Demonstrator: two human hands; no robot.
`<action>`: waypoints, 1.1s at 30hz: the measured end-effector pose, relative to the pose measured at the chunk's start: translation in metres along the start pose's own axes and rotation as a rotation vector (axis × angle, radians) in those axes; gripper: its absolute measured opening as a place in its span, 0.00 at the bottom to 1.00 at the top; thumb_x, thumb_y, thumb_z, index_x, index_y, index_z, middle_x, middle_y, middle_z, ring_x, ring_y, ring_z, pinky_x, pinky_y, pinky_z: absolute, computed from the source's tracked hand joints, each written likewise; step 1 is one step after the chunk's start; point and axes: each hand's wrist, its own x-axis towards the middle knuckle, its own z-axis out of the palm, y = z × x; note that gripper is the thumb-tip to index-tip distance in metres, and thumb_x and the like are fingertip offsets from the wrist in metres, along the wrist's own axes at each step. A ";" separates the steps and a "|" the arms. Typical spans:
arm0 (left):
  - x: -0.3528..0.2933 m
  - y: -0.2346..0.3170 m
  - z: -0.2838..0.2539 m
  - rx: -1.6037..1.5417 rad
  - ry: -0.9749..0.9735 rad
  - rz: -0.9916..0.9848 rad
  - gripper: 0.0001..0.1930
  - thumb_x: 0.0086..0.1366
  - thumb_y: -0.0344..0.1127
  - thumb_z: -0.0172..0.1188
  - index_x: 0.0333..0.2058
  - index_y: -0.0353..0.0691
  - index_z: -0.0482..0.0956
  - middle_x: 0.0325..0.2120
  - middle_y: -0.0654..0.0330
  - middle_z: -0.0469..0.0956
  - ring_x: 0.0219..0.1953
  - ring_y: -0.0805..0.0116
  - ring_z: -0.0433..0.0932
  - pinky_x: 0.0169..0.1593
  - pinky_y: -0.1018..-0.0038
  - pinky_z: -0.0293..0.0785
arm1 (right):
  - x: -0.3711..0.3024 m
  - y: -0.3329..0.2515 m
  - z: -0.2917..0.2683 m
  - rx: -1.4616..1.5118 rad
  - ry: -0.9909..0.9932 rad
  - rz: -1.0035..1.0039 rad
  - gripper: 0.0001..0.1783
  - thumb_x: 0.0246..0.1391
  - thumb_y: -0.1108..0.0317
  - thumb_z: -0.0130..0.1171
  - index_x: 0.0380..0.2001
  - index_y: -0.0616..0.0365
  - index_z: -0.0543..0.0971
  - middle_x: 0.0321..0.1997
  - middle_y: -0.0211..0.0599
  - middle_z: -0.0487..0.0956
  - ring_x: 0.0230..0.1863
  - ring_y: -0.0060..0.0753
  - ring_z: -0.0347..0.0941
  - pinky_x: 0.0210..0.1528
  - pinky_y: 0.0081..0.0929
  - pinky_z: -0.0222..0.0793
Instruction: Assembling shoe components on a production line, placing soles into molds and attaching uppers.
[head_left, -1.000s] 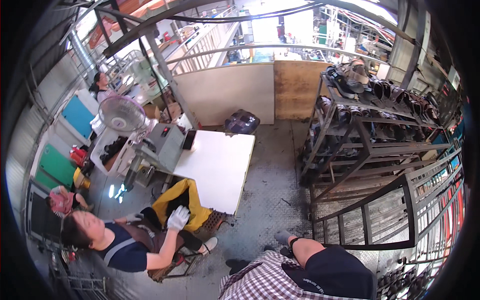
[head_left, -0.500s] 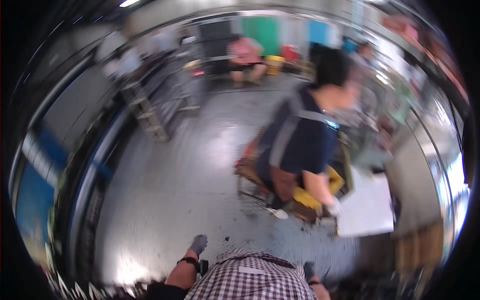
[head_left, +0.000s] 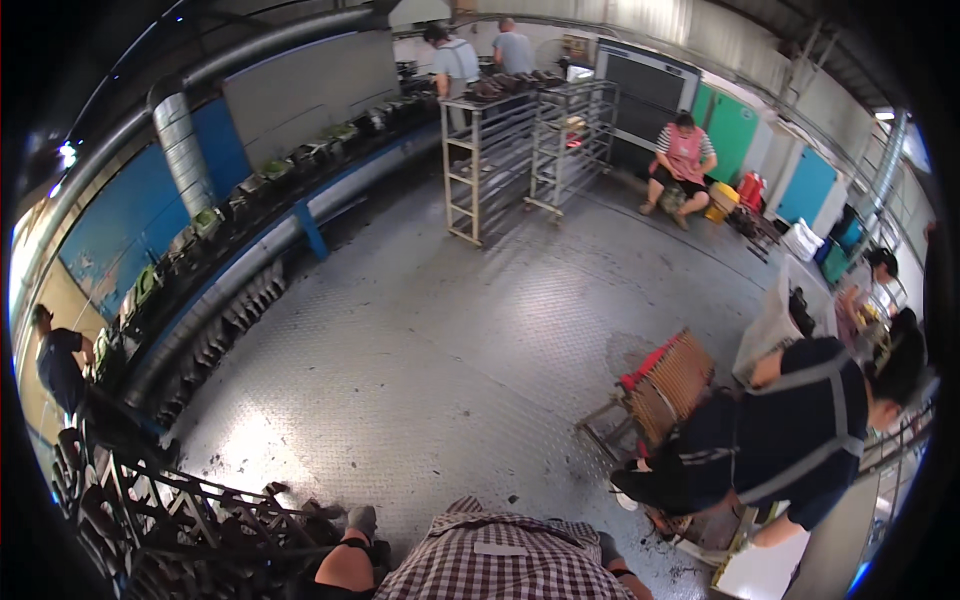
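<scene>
My left hand [head_left: 362,520], in a grey glove with a dark strap at the wrist, hangs beside my checked apron [head_left: 470,575]. Nearest to it is a dark slatted rack [head_left: 175,490] loaded with dark, shoe-like pieces. No held object shows at this hand, but its fingers are too small to read. On the apron's other side, my right hand [head_left: 608,548] shows only a bit of grey glove; the apron covers the rest, fingers included.
A co-worker [head_left: 790,430] bends over at the right by a brown slatted seat [head_left: 672,385]. Metal rack trolleys [head_left: 465,180] stand ahead. A long conveyor line [head_left: 250,235] runs along the left wall. Another person [head_left: 685,160] sits at the back. Patterned metal floor [head_left: 430,350] lies between.
My view has swung left, so the trolleys and conveyor show further right and the dark rack appears at lower left. The co-worker now bends lower. My left hand sits nearer the apron's left edge.
</scene>
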 end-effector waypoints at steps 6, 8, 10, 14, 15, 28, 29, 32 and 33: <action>-0.015 0.003 -0.013 -0.301 0.041 -0.167 0.02 0.60 0.36 0.65 0.30 0.52 0.85 0.30 0.62 0.87 0.39 0.61 0.86 0.39 0.64 0.81 | 0.116 -0.067 -0.037 0.522 0.030 0.339 0.16 0.56 0.59 0.52 0.37 0.57 0.84 0.34 0.42 0.83 0.33 0.44 0.81 0.35 0.43 0.74; -0.001 -0.014 0.010 -0.045 0.044 -0.089 0.04 0.63 0.37 0.60 0.35 0.51 0.83 0.32 0.64 0.86 0.39 0.61 0.85 0.40 0.65 0.79 | 0.162 -0.094 -0.042 0.779 0.012 0.299 0.15 0.57 0.59 0.50 0.37 0.56 0.82 0.29 0.37 0.80 0.30 0.36 0.78 0.27 0.39 0.70; 0.000 -0.034 0.022 0.025 0.124 -0.062 0.05 0.61 0.37 0.60 0.32 0.50 0.84 0.30 0.60 0.85 0.36 0.58 0.85 0.37 0.62 0.78 | 0.199 -0.159 -0.061 0.684 -0.128 0.352 0.09 0.59 0.65 0.52 0.31 0.57 0.79 0.28 0.35 0.77 0.33 0.35 0.76 0.37 0.36 0.73; -0.030 -0.020 0.049 0.105 0.262 -0.072 0.07 0.56 0.36 0.59 0.26 0.48 0.86 0.26 0.53 0.84 0.31 0.51 0.85 0.29 0.58 0.77 | 0.287 -0.224 -0.083 0.400 -0.331 0.193 0.06 0.55 0.66 0.57 0.30 0.57 0.78 0.28 0.39 0.78 0.32 0.40 0.76 0.36 0.38 0.73; -0.022 -0.014 0.022 -0.318 0.310 -0.306 0.05 0.58 0.35 0.62 0.33 0.45 0.81 0.30 0.53 0.83 0.34 0.52 0.82 0.34 0.59 0.76 | 0.311 -0.223 -0.090 0.252 -0.349 0.099 0.07 0.56 0.65 0.57 0.32 0.57 0.78 0.30 0.41 0.78 0.34 0.40 0.76 0.38 0.39 0.73; 0.059 -0.068 -0.140 -1.894 0.721 -1.187 0.18 0.62 0.41 0.57 0.42 0.33 0.84 0.38 0.50 0.85 0.41 0.60 0.82 0.47 0.66 0.76 | 0.653 -0.412 -0.073 -1.203 -0.627 -0.997 0.27 0.63 0.48 0.58 0.60 0.50 0.74 0.56 0.58 0.78 0.58 0.43 0.72 0.61 0.50 0.66; 0.062 -0.081 -0.150 -1.831 0.866 -1.223 0.19 0.62 0.42 0.58 0.44 0.33 0.83 0.39 0.51 0.85 0.41 0.62 0.81 0.47 0.67 0.76 | 0.655 -0.452 -0.052 -1.047 -0.660 -0.862 0.24 0.62 0.50 0.58 0.56 0.51 0.74 0.53 0.57 0.78 0.55 0.44 0.72 0.58 0.49 0.66; 0.056 -0.141 -0.183 -1.630 1.238 -1.276 0.19 0.64 0.40 0.61 0.50 0.34 0.81 0.40 0.57 0.83 0.39 0.68 0.79 0.45 0.70 0.76 | 0.666 -0.566 0.000 -0.733 -0.706 -0.747 0.16 0.60 0.54 0.58 0.43 0.53 0.75 0.42 0.51 0.77 0.45 0.45 0.73 0.49 0.47 0.68; 0.049 -0.163 -0.203 -1.833 1.316 -1.247 0.17 0.65 0.38 0.60 0.50 0.35 0.80 0.38 0.62 0.81 0.40 0.73 0.76 0.45 0.75 0.75 | 0.675 -0.601 0.015 -0.652 -0.717 -0.746 0.14 0.59 0.56 0.59 0.39 0.54 0.75 0.39 0.50 0.77 0.42 0.45 0.73 0.46 0.46 0.68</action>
